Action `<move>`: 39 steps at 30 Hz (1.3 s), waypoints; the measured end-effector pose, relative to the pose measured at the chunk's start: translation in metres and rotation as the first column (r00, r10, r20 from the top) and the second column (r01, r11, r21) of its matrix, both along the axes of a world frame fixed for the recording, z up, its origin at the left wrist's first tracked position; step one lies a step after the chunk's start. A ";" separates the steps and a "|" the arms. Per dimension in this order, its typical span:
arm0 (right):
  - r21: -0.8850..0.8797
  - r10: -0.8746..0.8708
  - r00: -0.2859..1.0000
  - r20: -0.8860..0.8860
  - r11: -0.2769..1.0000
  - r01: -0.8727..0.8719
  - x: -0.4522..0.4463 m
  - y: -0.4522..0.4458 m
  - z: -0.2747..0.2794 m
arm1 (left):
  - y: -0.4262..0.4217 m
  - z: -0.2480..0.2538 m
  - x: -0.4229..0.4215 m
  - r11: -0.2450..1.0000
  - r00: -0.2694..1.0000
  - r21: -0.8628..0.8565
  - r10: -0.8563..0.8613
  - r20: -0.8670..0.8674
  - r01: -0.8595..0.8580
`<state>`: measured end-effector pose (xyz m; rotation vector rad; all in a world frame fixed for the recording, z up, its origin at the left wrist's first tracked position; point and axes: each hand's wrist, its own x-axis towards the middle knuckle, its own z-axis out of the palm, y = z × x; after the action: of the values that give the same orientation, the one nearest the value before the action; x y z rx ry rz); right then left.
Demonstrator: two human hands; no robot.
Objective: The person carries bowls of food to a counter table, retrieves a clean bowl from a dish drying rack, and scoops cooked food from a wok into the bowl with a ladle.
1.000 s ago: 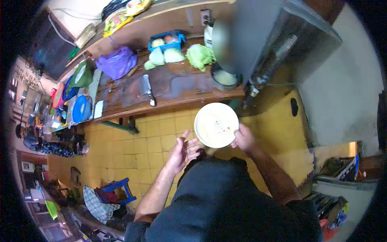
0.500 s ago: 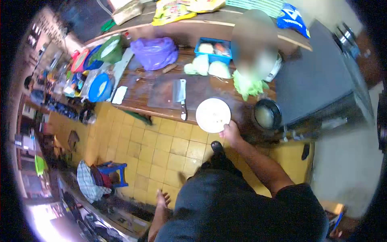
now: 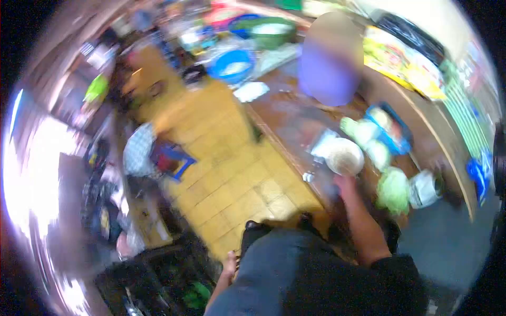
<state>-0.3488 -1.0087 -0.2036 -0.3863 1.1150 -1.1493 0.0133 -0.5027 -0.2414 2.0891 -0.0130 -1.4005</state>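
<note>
My right hand (image 3: 344,184) is closed on the near rim of a round white plate (image 3: 354,149), which it holds over the wooden table (image 3: 284,113). The plate's middle looks brownish, but motion blur hides what is on it. Just beyond the plate, a pale blurred shape (image 3: 322,143) lies where the knife blade was seen before. Green cabbage pieces (image 3: 363,131) and loose cabbage leaves (image 3: 393,190) lie to the right of the plate. My left hand (image 3: 230,262) hangs low by my side above the floor, fingers apart and holding nothing, though it is smeared.
A blue basin (image 3: 231,67) and a green basin (image 3: 271,32) stand at the table's far end. A blue basket (image 3: 392,126) sits against the ledge. On the left, a blue stool (image 3: 178,160) stands on the yellow tiled floor (image 3: 232,184). Dark shelving is at the lower left.
My view has swung to the left, so the table now runs diagonally. The plate, still in my right hand, has moved leftward over the table, near the knife. My left hand stays low.
</note>
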 end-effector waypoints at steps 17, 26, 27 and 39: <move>-0.022 0.825 0.273 -0.495 0.302 -0.953 0.313 0.225 0.011 | 0.289 -0.061 -0.005 0.637 0.626 -0.204 0.770 0.124 -0.743; 0.175 0.008 -0.867 -0.498 -0.978 -0.109 0.516 0.405 0.133 | 0.323 -0.030 -0.182 -0.193 -0.193 -0.061 0.981 -0.013 -0.979; 0.177 -0.033 -0.866 -0.499 -0.982 -0.064 0.535 0.417 0.113 | 0.308 -0.029 -0.203 -0.264 -0.261 -0.113 0.964 -0.044 -0.958; 0.010 -0.505 -0.777 -0.375 -0.841 0.541 0.691 0.622 0.143 | 0.013 -0.019 -0.282 -0.730 -0.731 0.036 0.682 -0.036 -0.683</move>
<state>0.3421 -0.3864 -0.0604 2.0190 1.6608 -2.6474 -0.2684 -0.4901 -0.2602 0.6427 1.6941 0.1696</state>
